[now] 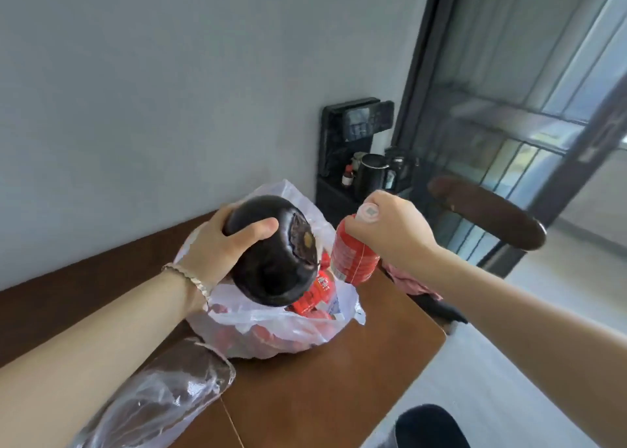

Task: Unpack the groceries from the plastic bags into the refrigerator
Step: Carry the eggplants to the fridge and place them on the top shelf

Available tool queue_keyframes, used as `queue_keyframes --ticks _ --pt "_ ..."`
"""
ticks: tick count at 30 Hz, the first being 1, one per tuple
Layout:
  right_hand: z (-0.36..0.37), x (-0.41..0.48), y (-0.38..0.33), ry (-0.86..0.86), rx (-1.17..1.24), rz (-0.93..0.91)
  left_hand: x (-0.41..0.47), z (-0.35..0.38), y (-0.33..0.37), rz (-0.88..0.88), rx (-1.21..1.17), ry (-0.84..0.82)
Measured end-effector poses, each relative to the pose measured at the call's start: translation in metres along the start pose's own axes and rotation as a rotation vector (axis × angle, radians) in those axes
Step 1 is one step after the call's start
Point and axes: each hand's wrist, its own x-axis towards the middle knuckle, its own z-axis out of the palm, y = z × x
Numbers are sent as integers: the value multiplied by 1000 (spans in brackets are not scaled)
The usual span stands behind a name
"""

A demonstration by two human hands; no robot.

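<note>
Brown wood makes up the bench [322, 379], and on it sits a white translucent plastic bag [271, 335], its mouth open upward, with red packets [314, 295] showing inside. The left hand [217, 247] is held above the bag, fingers and thumb curled round a dark, round eggplant [271, 264] whose stem end faces right. A beaded bracelet [190, 278] circles that wrist. The right hand [393, 234] is clenched round the cap end of a red-labelled bottle [353, 257], which hangs tilted just beside the eggplant, above the bag's right edge.

Near the left forearm a second, clear plastic bag [159, 393] lies crumpled on the bench; what it holds cannot be made out. Beyond the bench's far right corner stands a dark wooden chair back [488, 218], with a pink cloth [412, 279] on the seat below the right wrist. Against the grey wall [169, 91] behind is a black water dispenser [339, 135] with a dark kettle [371, 172] and small bottles [347, 177] on its ledge. A black-framed glass door [502, 74] fills the right side.
</note>
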Motion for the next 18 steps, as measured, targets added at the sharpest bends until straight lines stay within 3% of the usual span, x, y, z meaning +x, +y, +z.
queue_keyframes --ticks 9,18 --pt "-128 -166 128 242 -148 472 -37 191 4 104 17 -576" --pt "-291 -402 229 482 -294 866 -203 438 29 104 16 -1080"
